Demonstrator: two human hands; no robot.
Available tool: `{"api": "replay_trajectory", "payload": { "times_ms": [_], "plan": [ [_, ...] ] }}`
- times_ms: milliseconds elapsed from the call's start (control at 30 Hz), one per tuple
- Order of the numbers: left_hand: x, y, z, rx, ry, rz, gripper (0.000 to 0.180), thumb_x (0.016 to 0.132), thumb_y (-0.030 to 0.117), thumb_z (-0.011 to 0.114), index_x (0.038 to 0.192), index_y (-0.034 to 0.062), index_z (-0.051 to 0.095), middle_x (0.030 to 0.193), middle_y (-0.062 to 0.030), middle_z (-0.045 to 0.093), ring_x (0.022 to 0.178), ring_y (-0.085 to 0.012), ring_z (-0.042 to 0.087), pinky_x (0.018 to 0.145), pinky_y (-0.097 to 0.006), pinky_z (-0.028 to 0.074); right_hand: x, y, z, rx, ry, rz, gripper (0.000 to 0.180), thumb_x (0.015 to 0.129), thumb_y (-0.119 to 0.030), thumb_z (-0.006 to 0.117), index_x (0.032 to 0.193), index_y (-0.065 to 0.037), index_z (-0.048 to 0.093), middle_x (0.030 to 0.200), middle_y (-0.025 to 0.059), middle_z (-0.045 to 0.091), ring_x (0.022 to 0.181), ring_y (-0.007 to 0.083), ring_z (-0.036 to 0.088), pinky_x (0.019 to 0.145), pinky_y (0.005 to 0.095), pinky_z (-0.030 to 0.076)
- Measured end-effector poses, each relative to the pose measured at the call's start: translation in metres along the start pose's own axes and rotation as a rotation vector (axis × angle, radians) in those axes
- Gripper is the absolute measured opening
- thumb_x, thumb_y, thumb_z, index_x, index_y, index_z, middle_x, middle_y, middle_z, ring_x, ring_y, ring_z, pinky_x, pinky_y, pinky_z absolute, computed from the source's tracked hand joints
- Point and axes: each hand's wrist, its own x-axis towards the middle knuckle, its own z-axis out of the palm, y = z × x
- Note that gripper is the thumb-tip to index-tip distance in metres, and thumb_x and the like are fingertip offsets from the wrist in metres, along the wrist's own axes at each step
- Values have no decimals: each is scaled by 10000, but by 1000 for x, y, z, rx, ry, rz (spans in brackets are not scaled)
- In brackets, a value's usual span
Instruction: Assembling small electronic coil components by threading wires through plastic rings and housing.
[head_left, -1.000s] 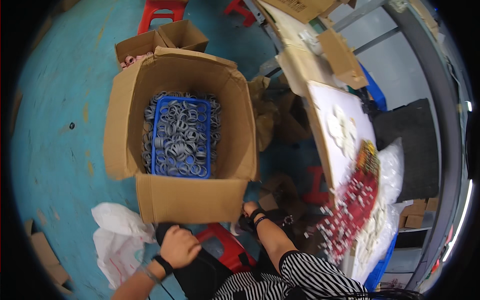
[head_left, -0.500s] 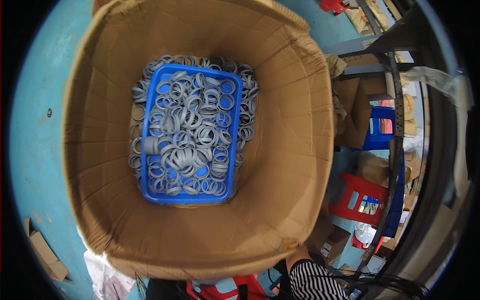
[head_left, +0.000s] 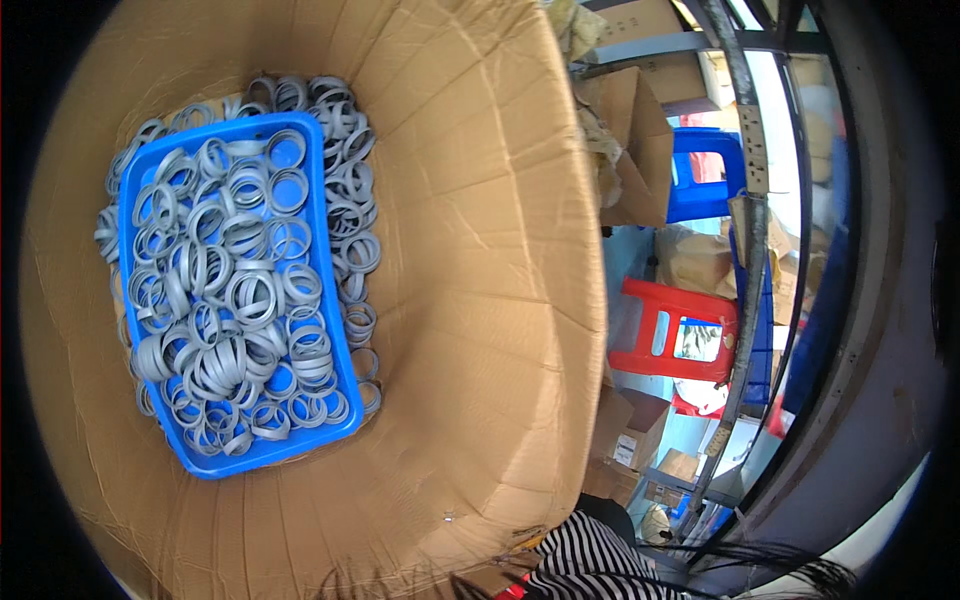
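A pale blue floor (head_left: 685, 435) shows at my right, crowded with a red stool (head_left: 685, 300), a blue stool (head_left: 700, 203), a smaller open carton (head_left: 640, 150) and a metal post (head_left: 752, 230) with a socket strip (head_left: 753, 150) on it. Most of my view, though, is the inside of a big cardboard box (head_left: 480, 220), its brown walls creased from top to bottom.

Down in that box I have a blue tray (head_left: 270, 453), slightly slanted to my eye and set toward the left, with a stretch of bare wall on its right. Gray rings (head_left: 222, 365) fill it in a loose jumble, some flat, some on edge, with blue showing through in spots. Loose rings (head_left: 345, 128) lie outside the tray too, thickest past its far right corner and along its right edge.

At the box's near right corner I see a striped sleeve (head_left: 590, 562). Both hands are out of my sight, so I cannot tell whether they are spread, closed or holding anything.
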Motion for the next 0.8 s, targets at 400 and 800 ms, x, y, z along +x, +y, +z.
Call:
{"api": "replay_trajectory", "payload": {
  "times_ms": [400,800],
  "plan": [
    [-38,-5,6,119,-45,-110,350,809,251,601,1116,88,565,1126,-144,598,1072,-292,561,950,-423,419,-105,19,7,-93,18,22,365,813,-302,615,1090,-70,666,1138,168,636,1063,323,613,871,424,491],
    [-168,119,14,367,-45,-85,425,822,286,591,1196,99,516,1189,-169,567,1121,-306,538,968,-421,412,-342,1,-85,-73,154,-19,388,814,-327,615,1111,-82,658,1177,171,620,1088,329,601,901,424,480]
  ]
}}
